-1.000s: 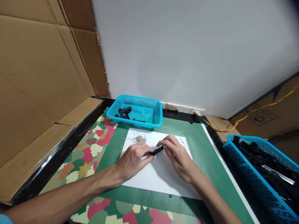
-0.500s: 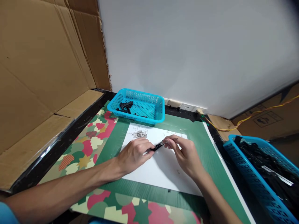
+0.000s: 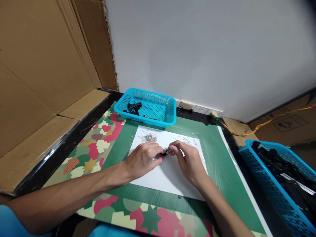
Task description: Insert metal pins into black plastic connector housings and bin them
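My left hand (image 3: 142, 159) rests on a white sheet of paper (image 3: 168, 172) with its fingers closed round a small black plastic part (image 3: 163, 153). My right hand (image 3: 189, 161) meets it from the right, fingertips pinched at the part's near end; what they pinch is too small to make out. A small heap of tiny silver metal springs (image 3: 148, 137) lies on the paper just beyond my left hand, and a thinner scatter of metal bits (image 3: 185, 141) lies beyond my right.
A small blue basket (image 3: 163, 122) with a few black parts stands at the back. A larger blue basket (image 3: 266, 184) full of black parts sits at the right. Cardboard walls (image 3: 44, 65) close the left side. A green mat (image 3: 217, 158) covers the table.
My hands have drawn closer together over the paper and more of the black part is now covered. The camera has tilted, so everything sits slightly differently in view.
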{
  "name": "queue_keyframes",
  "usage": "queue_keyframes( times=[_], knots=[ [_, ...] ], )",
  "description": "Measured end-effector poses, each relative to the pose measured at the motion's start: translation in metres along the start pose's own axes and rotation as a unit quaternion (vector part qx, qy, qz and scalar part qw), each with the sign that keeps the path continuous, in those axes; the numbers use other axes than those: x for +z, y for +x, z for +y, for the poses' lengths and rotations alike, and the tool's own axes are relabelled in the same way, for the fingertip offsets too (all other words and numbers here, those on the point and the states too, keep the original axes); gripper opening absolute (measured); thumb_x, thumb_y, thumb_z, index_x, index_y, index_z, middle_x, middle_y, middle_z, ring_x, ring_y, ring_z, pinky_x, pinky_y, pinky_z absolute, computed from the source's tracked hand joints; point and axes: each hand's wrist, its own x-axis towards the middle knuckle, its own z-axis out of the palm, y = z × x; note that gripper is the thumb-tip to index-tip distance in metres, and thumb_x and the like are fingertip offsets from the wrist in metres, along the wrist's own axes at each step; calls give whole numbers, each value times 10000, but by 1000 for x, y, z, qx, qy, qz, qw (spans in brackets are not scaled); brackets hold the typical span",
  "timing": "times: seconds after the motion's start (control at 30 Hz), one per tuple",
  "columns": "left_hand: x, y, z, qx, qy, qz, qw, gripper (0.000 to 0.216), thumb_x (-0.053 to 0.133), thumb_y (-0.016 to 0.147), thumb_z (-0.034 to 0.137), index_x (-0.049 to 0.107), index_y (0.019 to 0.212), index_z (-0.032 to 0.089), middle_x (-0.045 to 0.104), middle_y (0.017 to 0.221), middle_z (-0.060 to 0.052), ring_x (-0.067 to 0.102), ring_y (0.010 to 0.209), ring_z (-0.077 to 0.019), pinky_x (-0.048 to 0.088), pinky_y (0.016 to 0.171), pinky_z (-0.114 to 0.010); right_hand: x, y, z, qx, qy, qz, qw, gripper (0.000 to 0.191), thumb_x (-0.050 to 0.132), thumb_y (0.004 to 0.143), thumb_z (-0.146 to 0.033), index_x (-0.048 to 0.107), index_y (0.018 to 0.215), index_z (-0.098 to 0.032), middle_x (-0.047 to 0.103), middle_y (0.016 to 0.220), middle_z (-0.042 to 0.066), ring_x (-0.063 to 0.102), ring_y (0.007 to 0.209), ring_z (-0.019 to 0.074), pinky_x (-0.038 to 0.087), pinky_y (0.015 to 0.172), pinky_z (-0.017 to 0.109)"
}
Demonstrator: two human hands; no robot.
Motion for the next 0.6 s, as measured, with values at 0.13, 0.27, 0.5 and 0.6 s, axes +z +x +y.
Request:
queue_keyframes(
  times=[0.13, 0.27, 0.5, 0.6],
  knots=[
    [0, 0, 0, 9, 3, 1, 1000, 104, 699, 949, 85, 764, 975, 162, 773, 911, -79, 736, 865, -251, 557, 773, -344, -1, 1, -2, 2, -3, -6, 1000, 323, 515, 1142, -356, 654, 881, -226, 713, 762, 19, 654, 667, 176, 478, 687, 287],
    [1, -1, -1, 11, 4, -4, 1000, 102, 681, 968, 107, 759, 964, 172, 777, 920, -80, 735, 869, -243, 555, 778, -341, -1, 2, -5, 10, -7, -15, 1000, 322, 522, 1137, -331, 648, 860, -223, 706, 752, 13, 637, 653, 170, 467, 688, 286],
    [2, 0, -2, 10, 14, -1, 1000, 76, 693, 956, 127, 745, 919, 168, 751, 851, -59, 718, 816, -231, 540, 748, -333, -1, 3, -5, 12, -4, -24, 1000, 300, 538, 1121, -279, 664, 856, -215, 727, 761, 16, 648, 657, 170, 464, 685, 281],
    [1, 1, -1, 7, 12, 4, 1000, 72, 705, 935, 108, 744, 923, 168, 743, 836, -42, 708, 790, -218, 531, 721, -321, 1, 2, -5, 5, 0, -25, 1000, 295, 532, 1120, -269, 674, 868, -211, 738, 788, 20, 657, 682, 171, 465, 700, 282]
  ],
)
